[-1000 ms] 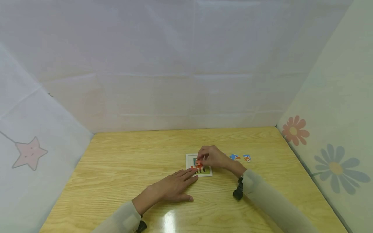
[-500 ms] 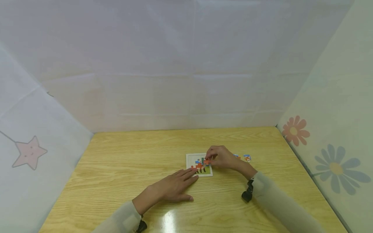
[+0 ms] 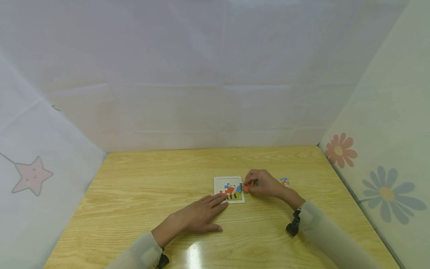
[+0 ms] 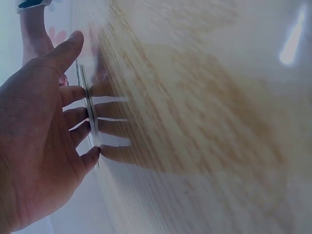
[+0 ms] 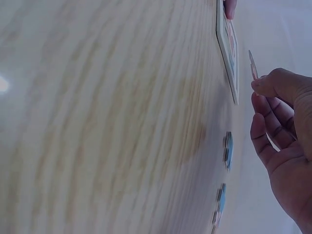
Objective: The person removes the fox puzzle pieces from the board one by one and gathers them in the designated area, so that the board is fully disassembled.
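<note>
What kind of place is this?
Maybe a little indoor booth: a wooden table with pale, creased sheets on three sides, one printed with flowers, and a jigsaw puzzle on top.

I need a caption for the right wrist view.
Right hand pinching a puzzle piece, two loose pieces on the table.

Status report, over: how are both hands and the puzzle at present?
Right hand pinches orange piece, raised. Left hand rests on puzzle tray, partly filled. Two loose pieces to its right. No obstruction seen.
</note>
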Available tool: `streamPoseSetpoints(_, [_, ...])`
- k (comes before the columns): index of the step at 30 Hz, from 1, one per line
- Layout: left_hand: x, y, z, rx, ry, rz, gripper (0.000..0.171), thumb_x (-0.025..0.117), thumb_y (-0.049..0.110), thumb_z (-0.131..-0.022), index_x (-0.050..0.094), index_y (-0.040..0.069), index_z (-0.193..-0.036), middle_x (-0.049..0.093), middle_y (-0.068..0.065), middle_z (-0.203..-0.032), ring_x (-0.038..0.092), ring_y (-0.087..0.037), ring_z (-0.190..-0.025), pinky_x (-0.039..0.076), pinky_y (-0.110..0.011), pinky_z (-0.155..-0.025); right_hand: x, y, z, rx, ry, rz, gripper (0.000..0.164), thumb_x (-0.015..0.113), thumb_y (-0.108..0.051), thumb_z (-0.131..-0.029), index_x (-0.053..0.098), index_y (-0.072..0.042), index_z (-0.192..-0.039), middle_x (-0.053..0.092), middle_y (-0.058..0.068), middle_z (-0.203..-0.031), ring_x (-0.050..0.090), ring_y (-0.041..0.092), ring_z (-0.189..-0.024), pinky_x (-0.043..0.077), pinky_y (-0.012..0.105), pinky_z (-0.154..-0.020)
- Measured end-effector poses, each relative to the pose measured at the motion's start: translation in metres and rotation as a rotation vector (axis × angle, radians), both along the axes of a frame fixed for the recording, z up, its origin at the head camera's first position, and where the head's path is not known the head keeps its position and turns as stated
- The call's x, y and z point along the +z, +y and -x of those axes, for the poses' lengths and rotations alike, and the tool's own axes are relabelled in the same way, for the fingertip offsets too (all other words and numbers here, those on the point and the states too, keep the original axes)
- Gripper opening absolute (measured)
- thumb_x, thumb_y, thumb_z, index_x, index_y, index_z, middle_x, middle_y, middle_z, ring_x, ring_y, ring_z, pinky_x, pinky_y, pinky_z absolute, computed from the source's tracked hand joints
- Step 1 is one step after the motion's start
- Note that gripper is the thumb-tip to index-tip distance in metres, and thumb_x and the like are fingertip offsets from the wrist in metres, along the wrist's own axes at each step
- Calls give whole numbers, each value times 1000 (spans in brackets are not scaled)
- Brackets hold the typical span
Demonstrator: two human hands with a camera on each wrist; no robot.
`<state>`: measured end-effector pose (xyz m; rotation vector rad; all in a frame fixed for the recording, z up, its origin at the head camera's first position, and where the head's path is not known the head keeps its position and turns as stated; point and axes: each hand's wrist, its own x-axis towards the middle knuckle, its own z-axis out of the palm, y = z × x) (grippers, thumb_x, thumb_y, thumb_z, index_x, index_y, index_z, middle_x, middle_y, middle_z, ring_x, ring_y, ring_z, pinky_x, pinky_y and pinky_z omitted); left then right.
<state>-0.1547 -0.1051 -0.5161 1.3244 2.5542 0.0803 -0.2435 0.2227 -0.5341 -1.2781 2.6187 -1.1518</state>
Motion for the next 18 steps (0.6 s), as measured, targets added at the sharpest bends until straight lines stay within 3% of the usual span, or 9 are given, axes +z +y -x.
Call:
streamPoseSetpoints(10, [-1, -1, 0, -5, 8, -7, 84, 52, 64, -105, 29, 13, -169, 14, -10, -178, 15, -25, -164, 25, -46, -130, 0, 18, -5, -54, -55, 0, 18, 79, 7, -87, 82, -8, -97, 73, 1, -100, 69, 7, -84, 61, 26, -72])
streamPoseSetpoints(18, [-3, -2, 1, -12, -6, -17, 84, 50, 64, -106, 28, 13, -169, 12, -9, -178, 13, -24, -164, 25, -47, -130, -6, 33, -8, -26, 1, 6, 17, 83, 6, -86, 82, -8, -96, 73, 2, -99, 71, 11, -84, 62, 29, -72])
